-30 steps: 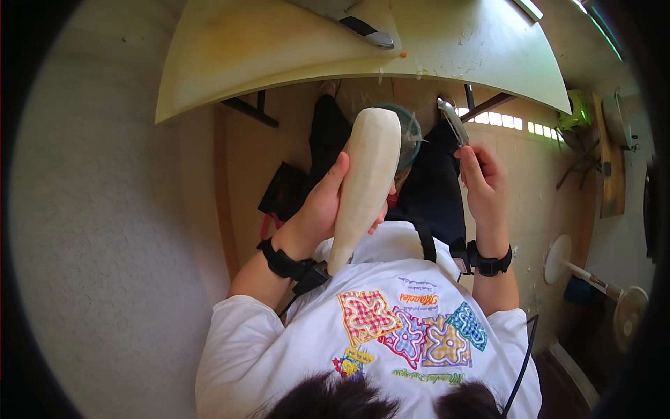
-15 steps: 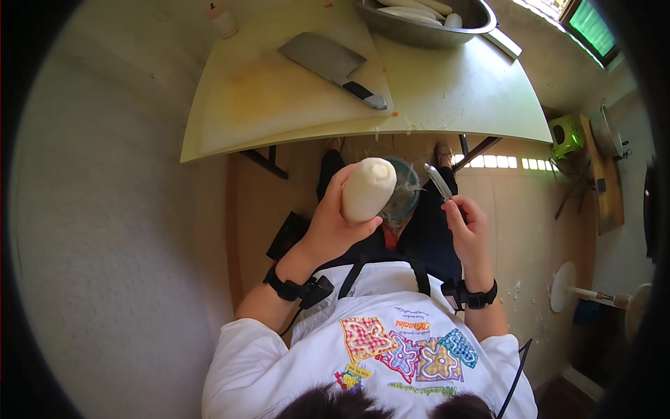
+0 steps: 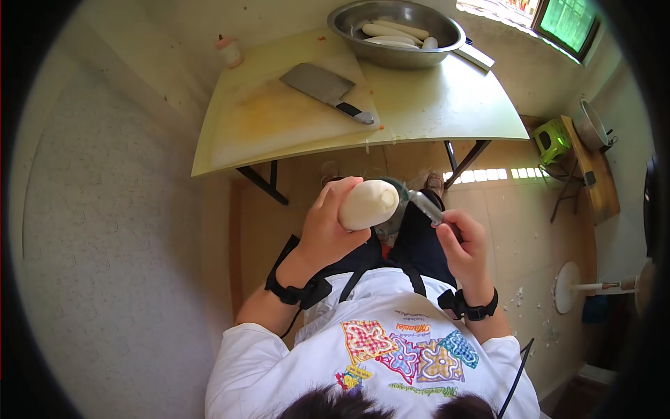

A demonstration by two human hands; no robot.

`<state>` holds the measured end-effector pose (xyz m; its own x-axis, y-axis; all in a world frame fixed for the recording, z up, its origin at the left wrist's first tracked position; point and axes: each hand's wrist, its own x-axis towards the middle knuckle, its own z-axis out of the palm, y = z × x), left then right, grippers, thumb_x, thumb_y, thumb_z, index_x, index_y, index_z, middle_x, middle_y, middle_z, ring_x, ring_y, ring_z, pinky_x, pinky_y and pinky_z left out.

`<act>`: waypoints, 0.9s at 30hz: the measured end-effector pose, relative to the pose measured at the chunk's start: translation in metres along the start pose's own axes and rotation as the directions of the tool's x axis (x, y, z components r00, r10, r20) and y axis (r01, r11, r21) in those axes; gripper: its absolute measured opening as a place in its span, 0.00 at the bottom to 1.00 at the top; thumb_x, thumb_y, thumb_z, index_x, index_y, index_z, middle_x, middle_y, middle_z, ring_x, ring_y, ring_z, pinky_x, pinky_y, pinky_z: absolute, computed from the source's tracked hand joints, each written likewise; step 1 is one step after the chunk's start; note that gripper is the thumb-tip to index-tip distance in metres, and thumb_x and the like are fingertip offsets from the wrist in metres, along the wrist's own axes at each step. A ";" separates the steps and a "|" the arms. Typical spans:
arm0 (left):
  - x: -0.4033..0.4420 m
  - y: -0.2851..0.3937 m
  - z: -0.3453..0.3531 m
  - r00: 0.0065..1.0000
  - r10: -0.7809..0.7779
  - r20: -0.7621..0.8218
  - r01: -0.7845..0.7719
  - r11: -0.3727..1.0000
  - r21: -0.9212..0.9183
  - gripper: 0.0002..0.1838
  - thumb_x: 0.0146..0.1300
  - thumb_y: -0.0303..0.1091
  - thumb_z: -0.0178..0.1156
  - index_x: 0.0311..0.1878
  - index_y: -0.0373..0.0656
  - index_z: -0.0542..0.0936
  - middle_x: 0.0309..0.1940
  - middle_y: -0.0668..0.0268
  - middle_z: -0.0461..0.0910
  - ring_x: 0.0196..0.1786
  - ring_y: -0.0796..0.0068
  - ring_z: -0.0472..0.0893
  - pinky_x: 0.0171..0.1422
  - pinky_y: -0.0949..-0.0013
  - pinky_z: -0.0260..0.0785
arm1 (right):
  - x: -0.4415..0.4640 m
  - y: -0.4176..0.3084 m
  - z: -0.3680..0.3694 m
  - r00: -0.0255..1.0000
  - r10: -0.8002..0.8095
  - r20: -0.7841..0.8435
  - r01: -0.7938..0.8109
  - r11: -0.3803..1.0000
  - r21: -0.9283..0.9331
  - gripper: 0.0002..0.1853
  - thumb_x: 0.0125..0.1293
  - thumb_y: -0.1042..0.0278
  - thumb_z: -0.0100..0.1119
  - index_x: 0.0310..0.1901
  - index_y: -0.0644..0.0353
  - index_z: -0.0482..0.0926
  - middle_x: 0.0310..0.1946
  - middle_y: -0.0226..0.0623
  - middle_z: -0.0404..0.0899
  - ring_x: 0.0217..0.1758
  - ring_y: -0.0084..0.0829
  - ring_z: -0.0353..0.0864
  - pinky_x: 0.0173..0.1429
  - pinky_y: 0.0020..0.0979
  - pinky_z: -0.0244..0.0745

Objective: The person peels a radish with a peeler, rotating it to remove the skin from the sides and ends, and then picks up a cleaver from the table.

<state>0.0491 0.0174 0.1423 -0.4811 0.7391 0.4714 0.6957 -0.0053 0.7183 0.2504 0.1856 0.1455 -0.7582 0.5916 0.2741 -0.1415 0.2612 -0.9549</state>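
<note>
My left hand is wrapped round a peeled white radish, whose stem end points to the right. In my right hand is a metal peeler, gripped by its handle. The peeler's head is close to the radish's end, with a small gap between them. Below both, between my legs, a bucket shows in part; the radish and the peeler hide much of it.
A table stands ahead, bearing a cutting board with a cleaver on it. At the back, a steel basin holds several white radishes. A green stool and a pedestal fan are to the right.
The radish has turned from nearly upright to lying more sideways. My right hand has brought the peeler left and lower, closer to the radish. The view has tilted up, showing more of the basin.
</note>
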 end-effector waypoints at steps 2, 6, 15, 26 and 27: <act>-0.001 0.011 0.002 1.000 -0.026 -0.001 0.026 1.000 0.013 0.36 0.47 0.25 0.73 0.62 0.45 0.71 0.51 0.58 0.79 0.52 0.60 0.82 0.56 0.63 0.75 | 0.005 -0.022 0.009 0.989 -0.103 0.104 0.117 0.983 -0.142 0.06 0.65 0.72 0.67 0.38 0.64 0.80 0.20 0.28 0.73 0.21 0.17 0.65 0.26 0.23 0.59; -0.011 0.013 0.006 0.995 -0.098 -0.004 0.098 0.995 0.029 0.35 0.43 0.28 0.74 0.58 0.45 0.73 0.49 0.58 0.80 0.49 0.60 0.83 0.53 0.63 0.76 | 0.009 -0.023 0.023 0.966 -0.181 0.185 0.230 0.926 -0.300 0.09 0.61 0.68 0.73 0.37 0.61 0.82 0.22 0.34 0.79 0.20 0.25 0.73 0.25 0.26 0.66; -0.025 0.004 0.011 0.994 -0.080 0.071 0.075 0.994 0.080 0.31 0.43 0.29 0.74 0.54 0.43 0.75 0.42 0.57 0.82 0.44 0.50 0.82 0.49 0.58 0.77 | 0.010 0.003 0.024 0.934 -0.227 0.275 0.318 0.881 -0.351 0.10 0.60 0.64 0.74 0.35 0.59 0.82 0.22 0.34 0.80 0.18 0.30 0.75 0.23 0.28 0.67; -0.028 -0.008 0.017 0.998 -0.022 0.063 0.020 0.999 0.031 0.32 0.40 0.28 0.78 0.52 0.45 0.77 0.46 0.59 0.82 0.46 0.55 0.83 0.51 0.60 0.76 | 0.025 0.052 0.015 0.980 0.140 0.141 -0.072 0.912 -0.403 0.10 0.67 0.64 0.68 0.34 0.62 0.81 0.17 0.35 0.68 0.18 0.28 0.67 0.24 0.30 0.62; -0.026 -0.005 0.014 0.998 0.027 0.053 -0.027 1.000 -0.013 0.33 0.40 0.28 0.79 0.53 0.44 0.77 0.46 0.59 0.82 0.46 0.56 0.83 0.51 0.61 0.76 | 0.023 0.070 0.010 0.966 0.236 0.102 -0.184 0.912 -0.366 0.11 0.69 0.64 0.66 0.34 0.62 0.80 0.16 0.33 0.66 0.18 0.24 0.66 0.24 0.29 0.60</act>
<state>0.0660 0.0076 0.1195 -0.4328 0.7735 0.4630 0.7011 -0.0340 0.7123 0.2164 0.2102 0.0835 -0.8309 0.5557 0.0281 0.2434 0.4085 -0.8797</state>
